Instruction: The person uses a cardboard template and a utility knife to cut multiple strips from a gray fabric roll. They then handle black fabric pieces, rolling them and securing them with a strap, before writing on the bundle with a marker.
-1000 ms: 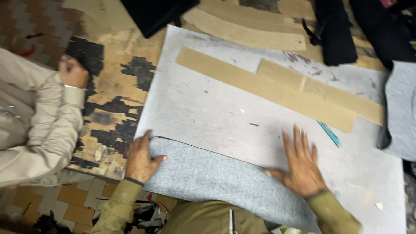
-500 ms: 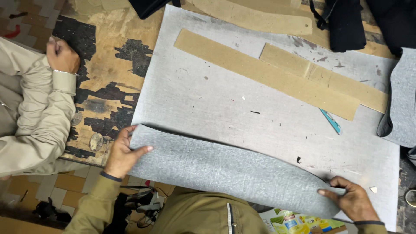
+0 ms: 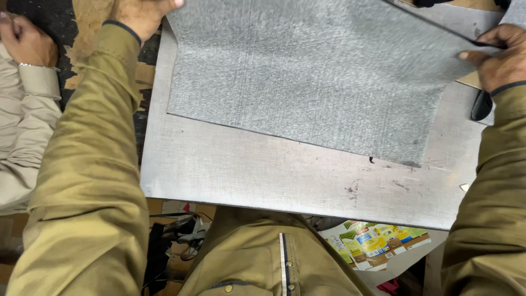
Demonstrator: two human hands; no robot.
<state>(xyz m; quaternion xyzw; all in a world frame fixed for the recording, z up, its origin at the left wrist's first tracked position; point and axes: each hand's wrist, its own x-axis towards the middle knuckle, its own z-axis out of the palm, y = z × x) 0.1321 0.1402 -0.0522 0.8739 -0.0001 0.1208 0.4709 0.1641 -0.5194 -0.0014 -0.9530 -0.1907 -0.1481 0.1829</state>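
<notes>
A large grey fabric sheet [image 3: 318, 71] is folded over on top of a flat grey board [image 3: 263, 175]. My left hand [image 3: 139, 13] grips the sheet's far left corner at the top of the view. At the upper right, my right hand [image 3: 496, 57] pinches the sheet's right edge between thumb and fingers. Both of my arms wear olive sleeves and stretch out over the board. The sheet's rough underside faces up, and its near edge lies across the middle of the board.
Another person's hand [image 3: 24, 41] and beige sleeve are at the upper left, over a worn patterned floor. A colourful printed package [image 3: 372, 241] lies below the board's near edge. Dark cables [image 3: 183, 235] sit beside my lap.
Both hands have carried the sheet's near edge away from me, folding it over the board. The camera has moved in closer, and the tan strips are out of view.
</notes>
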